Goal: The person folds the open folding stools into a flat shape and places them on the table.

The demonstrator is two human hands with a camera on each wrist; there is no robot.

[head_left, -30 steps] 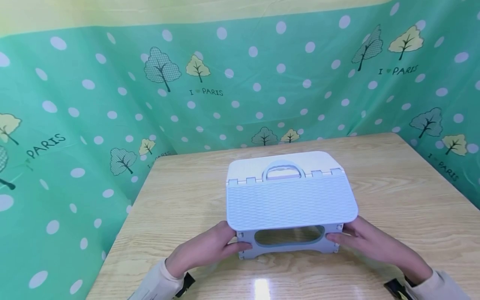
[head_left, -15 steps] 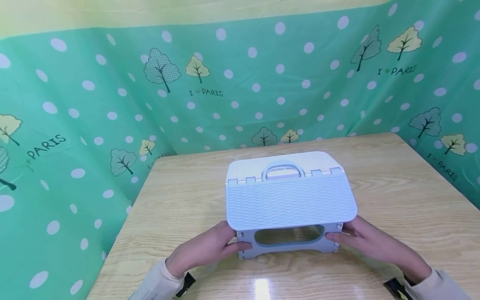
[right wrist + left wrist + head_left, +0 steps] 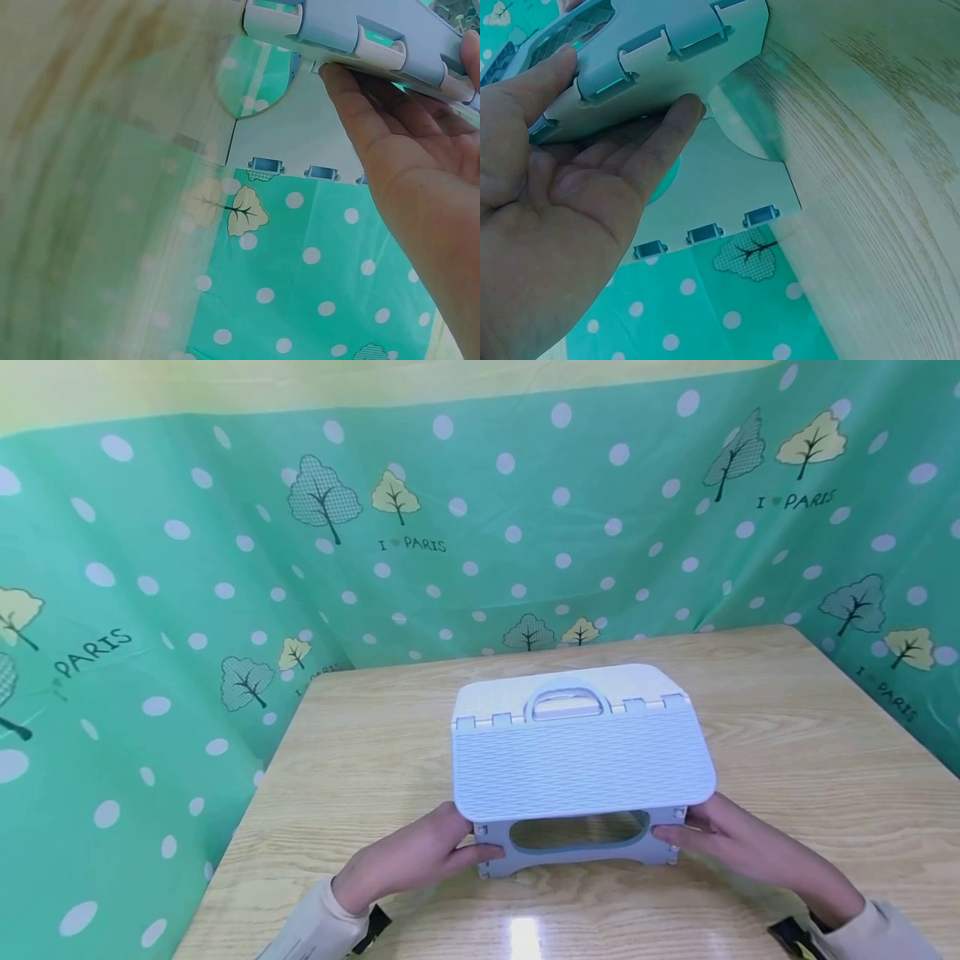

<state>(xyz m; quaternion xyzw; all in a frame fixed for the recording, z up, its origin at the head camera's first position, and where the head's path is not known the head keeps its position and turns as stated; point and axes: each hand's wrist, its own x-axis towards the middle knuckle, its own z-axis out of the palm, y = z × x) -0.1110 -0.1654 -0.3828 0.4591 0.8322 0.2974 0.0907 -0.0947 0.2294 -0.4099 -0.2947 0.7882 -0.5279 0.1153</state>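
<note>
A light blue and white plastic folding stool (image 3: pixel 581 768) stands unfolded on the wooden table, its textured top facing up. A carry handle (image 3: pixel 567 687) lies flat across the middle of that top. My left hand (image 3: pixel 416 856) grips the left edge of the front leg panel (image 3: pixel 525 860), thumb in front and fingers behind. At the opposite edge my right hand (image 3: pixel 738 843) holds the same panel in the same way. In the left wrist view, the fingers (image 3: pixel 667 139) reach into the space between the two leg panels. The right wrist view shows the fingers (image 3: pixel 352 105) likewise inside.
Pale wood grain covers the table (image 3: pixel 375 743), which extends to both sides of the stool and behind it. A green polka-dot curtain (image 3: pixel 420 585) with printed trees hangs at the back and along both sides. Light reflects off the tabletop near the front.
</note>
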